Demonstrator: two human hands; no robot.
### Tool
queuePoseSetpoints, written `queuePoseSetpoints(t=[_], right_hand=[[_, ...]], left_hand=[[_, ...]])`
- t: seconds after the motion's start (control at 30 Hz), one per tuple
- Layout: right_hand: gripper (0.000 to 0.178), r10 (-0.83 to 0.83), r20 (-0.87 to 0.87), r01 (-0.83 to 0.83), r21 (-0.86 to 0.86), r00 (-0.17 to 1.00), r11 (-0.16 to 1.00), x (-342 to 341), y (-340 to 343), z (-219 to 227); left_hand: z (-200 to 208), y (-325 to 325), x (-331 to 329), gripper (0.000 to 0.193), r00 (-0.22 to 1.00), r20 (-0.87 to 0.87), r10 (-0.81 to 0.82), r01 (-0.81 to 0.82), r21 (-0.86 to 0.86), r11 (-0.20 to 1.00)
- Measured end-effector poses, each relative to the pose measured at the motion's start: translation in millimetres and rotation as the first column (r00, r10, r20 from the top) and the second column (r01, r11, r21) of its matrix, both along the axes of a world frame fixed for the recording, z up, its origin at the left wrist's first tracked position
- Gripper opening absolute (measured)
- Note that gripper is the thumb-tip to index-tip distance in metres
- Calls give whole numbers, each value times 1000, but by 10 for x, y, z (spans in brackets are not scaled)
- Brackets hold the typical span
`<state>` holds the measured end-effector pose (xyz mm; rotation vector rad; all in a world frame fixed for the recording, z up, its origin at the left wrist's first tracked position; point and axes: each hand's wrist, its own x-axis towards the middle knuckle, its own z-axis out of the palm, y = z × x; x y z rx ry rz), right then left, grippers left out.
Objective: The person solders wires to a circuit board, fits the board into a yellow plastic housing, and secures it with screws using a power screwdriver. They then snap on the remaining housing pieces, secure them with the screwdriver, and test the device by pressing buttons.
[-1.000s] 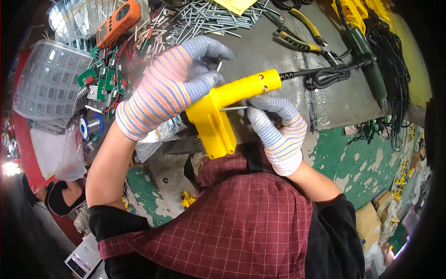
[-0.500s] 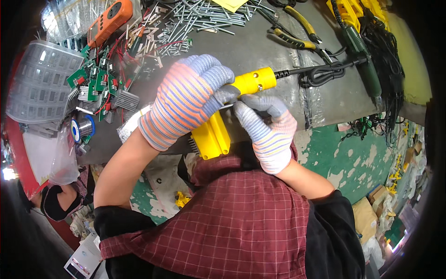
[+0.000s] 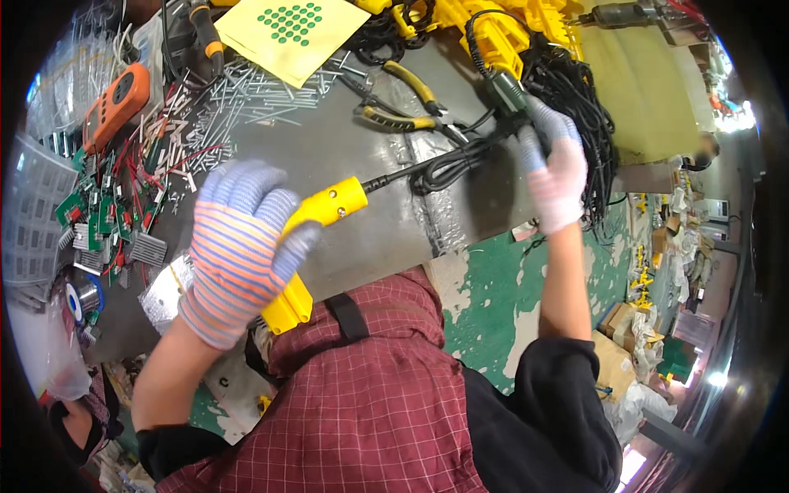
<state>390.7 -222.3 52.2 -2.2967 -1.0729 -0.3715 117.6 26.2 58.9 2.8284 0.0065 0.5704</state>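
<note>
My left hand [image 3: 238,246], in a striped knit glove, is closed around a yellow plastic tool housing [image 3: 289,306]. Its round yellow handle [image 3: 333,203] points up and right, and a black cord [image 3: 411,170] runs out of the end. Off to the right, my gloved right hand [image 3: 557,168] has its fingers around a dark green electric screwdriver [image 3: 511,92]. The glove hides much of this tool, including its tip. A coiled part of the cord [image 3: 448,168] lies just left of the right hand.
Long screws [image 3: 255,94] are heaped under a yellow sheet [image 3: 288,37]. Yellow-handled pliers [image 3: 399,120] lie mid-bench. Circuit boards [image 3: 103,215], a solder spool [image 3: 85,297] and an orange meter [image 3: 117,107] crowd the left. Black cables [image 3: 588,107] and yellow housings [image 3: 485,37] fill the far right.
My right hand has left the yellow housing and reached right to the green screwdriver. My left hand still holds the housing. The view has swung right, so bench items appear farther left.
</note>
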Motion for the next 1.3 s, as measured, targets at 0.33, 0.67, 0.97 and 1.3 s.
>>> queuePoseSetpoints(t=[0.33, 0.67, 0.97, 1.3], right_hand=[[62, 184, -443, -126, 156, 878, 980, 806, -346, 127], [32, 746, -565, -91, 773, 353, 628, -718, 740, 690], [38, 871, -400, -237, 851, 285, 468, -992, 1256, 432], [52, 931, -297, -349, 867, 211, 355, -1135, 1493, 244]], left_hand=[[-136, -241, 157, 47, 954, -256, 155, -181, -79, 980], [-231, -258, 156, 48, 935, -261, 241, -265, -62, 962], [-316, -311, 249, 61, 915, -338, 221, -249, -39, 968], [-277, -350, 91, 55, 914, -251, 318, -334, -25, 942]])
